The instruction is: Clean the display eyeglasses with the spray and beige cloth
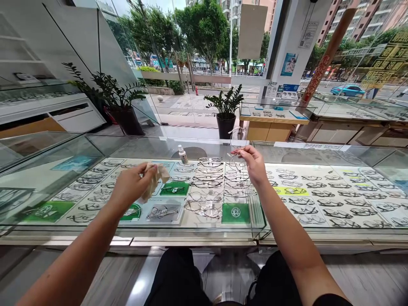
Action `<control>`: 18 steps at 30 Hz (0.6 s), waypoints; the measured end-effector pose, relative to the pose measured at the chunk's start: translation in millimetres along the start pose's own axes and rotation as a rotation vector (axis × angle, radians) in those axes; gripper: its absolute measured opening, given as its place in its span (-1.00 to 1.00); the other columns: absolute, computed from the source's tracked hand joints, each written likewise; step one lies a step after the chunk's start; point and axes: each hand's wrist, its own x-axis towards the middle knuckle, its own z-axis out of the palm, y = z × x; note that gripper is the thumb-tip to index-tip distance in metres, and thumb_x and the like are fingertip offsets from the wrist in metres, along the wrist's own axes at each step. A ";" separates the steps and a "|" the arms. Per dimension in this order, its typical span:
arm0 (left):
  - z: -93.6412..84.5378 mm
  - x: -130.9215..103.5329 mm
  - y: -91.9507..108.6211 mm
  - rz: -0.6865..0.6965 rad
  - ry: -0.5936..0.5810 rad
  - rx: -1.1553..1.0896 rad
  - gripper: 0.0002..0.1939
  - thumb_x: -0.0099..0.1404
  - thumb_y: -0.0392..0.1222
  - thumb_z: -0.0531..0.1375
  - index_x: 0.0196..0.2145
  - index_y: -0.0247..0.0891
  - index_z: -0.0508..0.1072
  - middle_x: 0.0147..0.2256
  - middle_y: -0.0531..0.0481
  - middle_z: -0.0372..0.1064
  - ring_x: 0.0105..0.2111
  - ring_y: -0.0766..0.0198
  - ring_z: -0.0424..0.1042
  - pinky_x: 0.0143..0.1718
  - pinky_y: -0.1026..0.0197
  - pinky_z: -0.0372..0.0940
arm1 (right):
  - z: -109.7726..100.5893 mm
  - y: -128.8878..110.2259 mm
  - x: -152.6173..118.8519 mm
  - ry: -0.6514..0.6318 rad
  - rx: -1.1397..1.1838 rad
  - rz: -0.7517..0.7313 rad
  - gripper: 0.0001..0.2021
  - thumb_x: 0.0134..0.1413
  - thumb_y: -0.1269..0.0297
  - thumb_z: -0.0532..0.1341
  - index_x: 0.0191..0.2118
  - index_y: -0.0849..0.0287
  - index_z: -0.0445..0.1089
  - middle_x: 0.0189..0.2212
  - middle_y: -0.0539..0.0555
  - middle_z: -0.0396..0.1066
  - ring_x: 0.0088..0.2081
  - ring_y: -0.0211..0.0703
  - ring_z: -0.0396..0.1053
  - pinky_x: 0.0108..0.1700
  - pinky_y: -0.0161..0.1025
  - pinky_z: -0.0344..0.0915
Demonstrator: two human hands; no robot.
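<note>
My left hand (pixel 131 183) is closed on a crumpled beige cloth (pixel 153 183), raised above the left part of the glass counter. Between the fingertips of my right hand (pixel 255 165) is a pair of thin-rimmed eyeglasses (pixel 237 149), tilted on its side over the counter's middle. The cloth and the eyeglasses are well apart. A small white spray bottle (pixel 182 154) stands on the glass between my hands, towards the far side.
Rows of eyeglass frames (pixel 207 184) lie inside the glass display counter (pixel 191 237), along with green cards (pixel 236 213). Past the counter are potted plants (pixel 225 123), a wooden cabinet (pixel 270 129) with more glasses, and a large window. My legs are close below the front edge.
</note>
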 end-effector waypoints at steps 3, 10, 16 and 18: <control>-4.0 -6.8 -18.7 0.106 -0.230 0.210 -0.62 0.42 0.17 0.18 -0.33 -0.14 0.60 -0.46 0.02 0.59 -0.50 0.10 0.49 -0.53 0.26 0.14 | 1.3 -3.8 -2.1 -0.043 -0.041 -0.001 -0.84 0.21 0.13 0.34 -0.30 0.09 0.45 -0.27 0.03 0.59 -0.15 -0.06 0.62 0.07 -0.07 0.41; -10.9 9.0 48.9 0.373 -0.089 0.287 -0.53 0.47 0.15 0.13 0.14 -0.17 0.54 0.19 -0.29 0.53 0.18 -0.26 0.49 0.10 -0.21 0.38 | -1.7 -11.5 -5.1 -0.167 -0.125 0.027 -0.84 0.24 0.14 0.31 -0.29 0.10 0.47 -0.32 0.04 0.59 -0.17 -0.07 0.57 0.05 -0.07 0.41; -18.9 39.2 173.4 0.675 0.076 0.036 -0.36 0.46 0.07 0.25 0.38 -0.16 0.27 0.27 -0.26 0.43 0.28 -0.14 0.39 0.28 -0.19 0.30 | -2.9 -52.1 13.8 -0.310 -0.219 0.030 -0.87 0.23 0.24 0.27 -0.35 0.11 0.45 -0.39 0.00 0.56 -0.27 -0.13 0.52 -0.07 -0.11 0.41; -23.7 48.3 196.2 0.742 0.100 0.008 -0.14 0.33 0.13 0.39 0.43 -0.18 0.18 0.34 -0.30 0.35 0.31 -0.19 0.35 0.31 -0.20 0.28 | -2.4 -74.4 21.9 -0.361 -0.274 0.020 -0.87 0.24 0.26 0.26 -0.36 0.11 0.44 -0.41 -0.01 0.54 -0.30 -0.16 0.50 -0.10 -0.12 0.39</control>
